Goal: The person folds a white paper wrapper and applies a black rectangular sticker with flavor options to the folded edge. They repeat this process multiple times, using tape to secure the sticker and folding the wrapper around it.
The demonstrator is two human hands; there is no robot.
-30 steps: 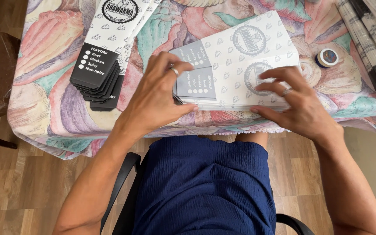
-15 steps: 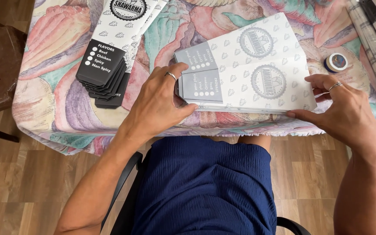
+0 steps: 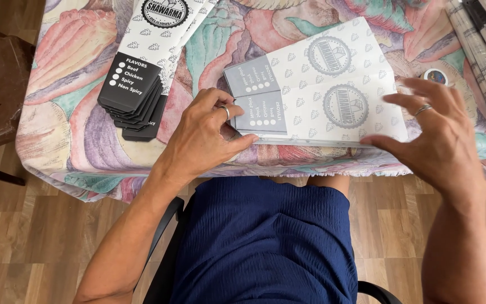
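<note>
Paper sleeves [image 3: 333, 107] between both hands [image 3: 209, 132].

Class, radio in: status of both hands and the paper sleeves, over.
Left hand pressing grey end of paper sleeves. Right hand open at their right edge. Tape roll beside it.

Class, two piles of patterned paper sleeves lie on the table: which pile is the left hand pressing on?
The near, middle pile, grey ends leftward; the left hand rests there. The fanned, black-ended pile lies untouched at left.
</note>
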